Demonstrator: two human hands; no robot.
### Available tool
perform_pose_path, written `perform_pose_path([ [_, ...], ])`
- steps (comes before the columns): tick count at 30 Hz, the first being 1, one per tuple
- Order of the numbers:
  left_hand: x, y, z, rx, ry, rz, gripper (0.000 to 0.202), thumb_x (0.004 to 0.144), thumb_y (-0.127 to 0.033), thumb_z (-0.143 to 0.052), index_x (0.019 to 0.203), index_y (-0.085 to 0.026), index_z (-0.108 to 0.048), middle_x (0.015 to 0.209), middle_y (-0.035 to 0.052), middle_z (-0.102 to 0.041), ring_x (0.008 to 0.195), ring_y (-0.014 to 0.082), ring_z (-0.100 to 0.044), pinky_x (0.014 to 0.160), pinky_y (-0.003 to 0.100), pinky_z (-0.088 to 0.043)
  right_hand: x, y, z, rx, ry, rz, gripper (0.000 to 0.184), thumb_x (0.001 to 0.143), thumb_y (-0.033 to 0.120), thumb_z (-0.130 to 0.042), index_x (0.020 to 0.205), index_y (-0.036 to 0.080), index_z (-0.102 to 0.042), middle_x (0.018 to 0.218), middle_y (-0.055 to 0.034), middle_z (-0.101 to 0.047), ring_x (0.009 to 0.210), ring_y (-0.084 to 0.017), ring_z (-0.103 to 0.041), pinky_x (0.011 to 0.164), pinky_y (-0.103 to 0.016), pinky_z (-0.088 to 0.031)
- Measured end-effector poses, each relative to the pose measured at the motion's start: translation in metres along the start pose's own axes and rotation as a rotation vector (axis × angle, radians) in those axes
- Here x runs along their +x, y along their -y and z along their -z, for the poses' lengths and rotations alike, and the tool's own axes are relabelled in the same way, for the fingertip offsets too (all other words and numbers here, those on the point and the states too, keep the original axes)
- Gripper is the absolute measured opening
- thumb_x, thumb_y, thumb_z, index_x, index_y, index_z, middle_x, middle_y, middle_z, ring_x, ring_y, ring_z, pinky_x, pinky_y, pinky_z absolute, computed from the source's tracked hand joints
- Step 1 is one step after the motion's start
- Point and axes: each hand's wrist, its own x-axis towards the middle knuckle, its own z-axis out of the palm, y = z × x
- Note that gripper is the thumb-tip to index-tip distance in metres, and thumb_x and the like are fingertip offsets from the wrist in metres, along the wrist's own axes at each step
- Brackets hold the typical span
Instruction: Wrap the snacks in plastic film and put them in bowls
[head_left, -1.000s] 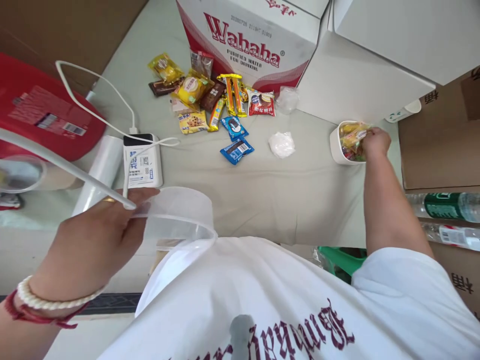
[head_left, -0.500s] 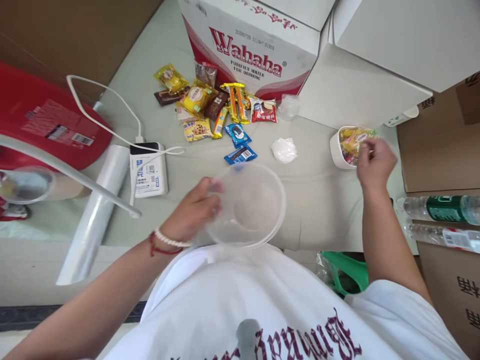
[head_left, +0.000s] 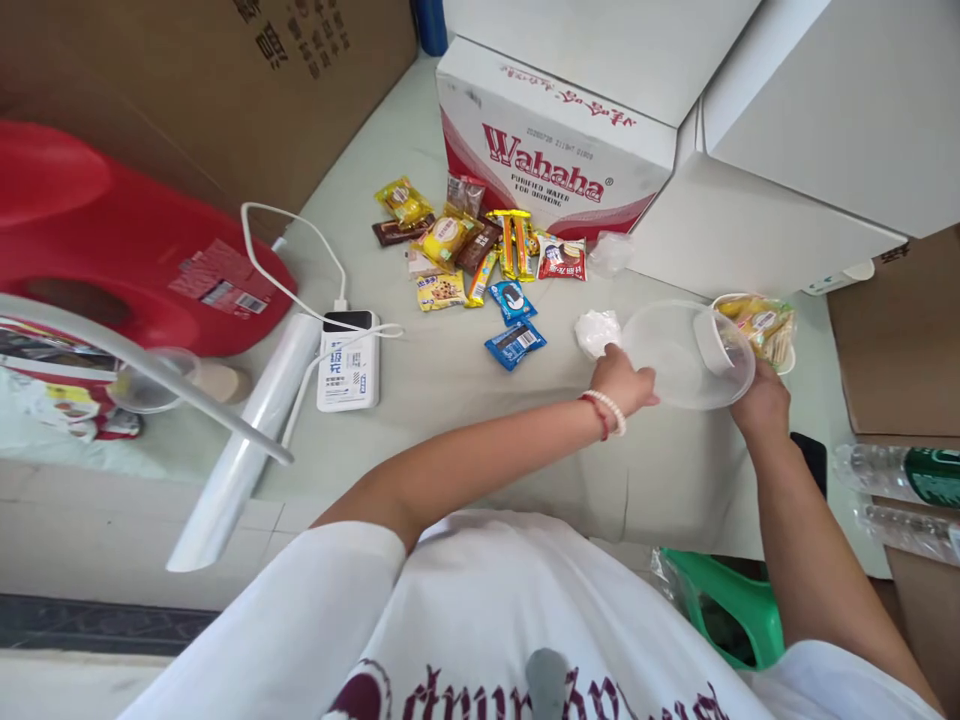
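Observation:
My left hand (head_left: 624,382) is closed on the left edge of a clear plastic bowl (head_left: 679,385), which is held low over the table at the right. Beyond the bowl's right side is a white container (head_left: 716,340) of wrapped snacks (head_left: 763,325), partly seen through the clear plastic. My right hand (head_left: 761,402) grips the container's near side, its fingertips hidden. Close to my left fingers lies a crumpled white plastic bundle (head_left: 598,332). Two blue snack packets (head_left: 515,343) and a pile of wrapped snacks (head_left: 450,240) lie farther left.
A Wahaba-style red and white carton marked Wahaha (head_left: 555,150) stands behind the snacks. To the left are a white power bank (head_left: 349,375) with a cable, a plastic film roll (head_left: 247,440) and a red jug (head_left: 135,250). Plastic bottles (head_left: 885,475) and a dark phone-like object (head_left: 810,462) are at right.
My left hand has carried the clear bowl right, up against the white container. My right hand has gone from the snacks on top to the container's near side. The view has shifted.

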Motion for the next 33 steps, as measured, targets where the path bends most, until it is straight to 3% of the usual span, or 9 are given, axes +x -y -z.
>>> perform_pose_path([
  [4,0.041,-0.04,-0.021,0.026,-0.038,-0.043,0.045,0.086,-0.037,-0.07,0.119,-0.013,-0.051,0.128,0.0194,-0.059,0.091,0.02,-0.07,0.07,0.027,-0.055,-0.016,0.008,0.002,0.095,-0.133,0.018,0.029,0.08,0.027,-0.052,0.094,0.021,-0.077,0.148,-0.0154,-0.053,0.104,-0.031,-0.065,0.09,-0.048,-0.053],
  [7,0.042,-0.031,-0.003,0.157,0.015,-0.198,0.036,0.085,-0.044,-0.071,0.1,-0.014,-0.06,0.108,0.0147,-0.068,0.095,0.0219,-0.065,0.075,0.029,-0.051,-0.038,0.029,0.01,0.192,-0.339,-0.101,0.026,0.083,0.032,-0.054,0.094,0.025,-0.076,0.133,-0.0177,-0.062,0.083,-0.028,-0.066,0.082,-0.049,-0.056],
  [10,0.009,0.012,0.042,0.269,0.247,-0.332,0.019,0.086,-0.033,-0.063,0.076,-0.018,-0.06,0.073,0.0026,-0.064,0.071,0.0149,-0.057,0.064,0.025,-0.044,-0.058,0.076,0.023,0.256,-0.465,-0.161,0.03,0.092,0.037,-0.052,0.103,0.022,-0.075,0.1,-0.0148,-0.069,0.073,-0.027,-0.063,0.077,-0.047,-0.056],
  [13,-0.043,0.059,0.103,0.294,0.425,-0.238,0.019,0.089,-0.031,-0.055,0.089,-0.018,-0.068,0.068,0.0005,-0.066,0.058,0.0119,-0.05,0.056,0.024,-0.039,-0.058,0.139,0.033,0.403,-0.149,0.185,0.027,0.096,0.036,-0.05,0.105,0.026,-0.074,0.099,-0.0097,-0.072,0.088,-0.025,-0.068,0.082,-0.039,-0.055],
  [16,-0.094,0.084,0.163,0.267,0.344,-0.125,0.028,0.09,-0.03,-0.052,0.11,-0.02,-0.068,0.083,0.0025,-0.072,0.059,0.0113,-0.051,0.061,0.025,-0.045,-0.037,0.19,0.034,0.423,0.117,0.388,0.031,0.099,0.03,-0.045,0.11,0.027,-0.074,0.095,-0.0067,-0.072,0.083,-0.021,-0.068,0.075,-0.033,-0.051],
  [19,-0.135,0.094,0.209,0.207,0.267,-0.079,0.019,0.088,-0.029,-0.05,0.093,-0.019,-0.066,0.1,0.0065,-0.07,0.081,0.0167,-0.064,0.076,0.03,-0.052,-0.012,0.218,0.026,0.311,0.07,0.302,0.034,0.1,0.027,-0.043,0.112,0.022,-0.074,0.092,-0.0076,-0.07,0.075,-0.021,-0.064,0.065,-0.031,-0.043],
  [22,-0.163,0.1,0.236,0.251,0.143,-0.099,0.018,0.087,-0.025,-0.048,0.081,-0.02,-0.065,0.102,0.0064,-0.067,0.095,0.0197,-0.063,0.086,0.031,-0.05,0.001,0.234,0.015,0.264,-0.012,0.201,0.034,0.1,0.028,-0.043,0.114,0.019,-0.073,0.097,-0.0101,-0.07,0.079,-0.022,-0.063,0.063,-0.03,-0.039],
  [27,-0.168,0.102,0.245,0.215,-0.056,-0.105,0.011,0.087,-0.026,-0.052,0.082,-0.022,-0.061,0.091,0.0023,-0.063,0.085,0.0176,-0.058,0.081,0.03,-0.047,0.019,0.259,0.012,0.266,-0.05,0.142,0.036,0.102,0.03,-0.04,0.118,0.017,-0.07,0.109,-0.0141,-0.068,0.087,-0.025,-0.063,0.069,-0.032,-0.042],
  [33,-0.14,0.084,0.222,0.204,-0.014,-0.114,0.015,0.085,-0.031,-0.054,0.086,-0.02,-0.063,0.08,0.0008,-0.059,0.076,0.0168,-0.053,0.075,0.03,-0.044,0.106,0.271,0.02,0.049,-0.074,0.02,0.031,0.096,0.021,-0.051,0.122,0.017,-0.067,0.119,-0.0168,-0.062,0.089,-0.025,-0.063,0.074,-0.034,-0.042],
])
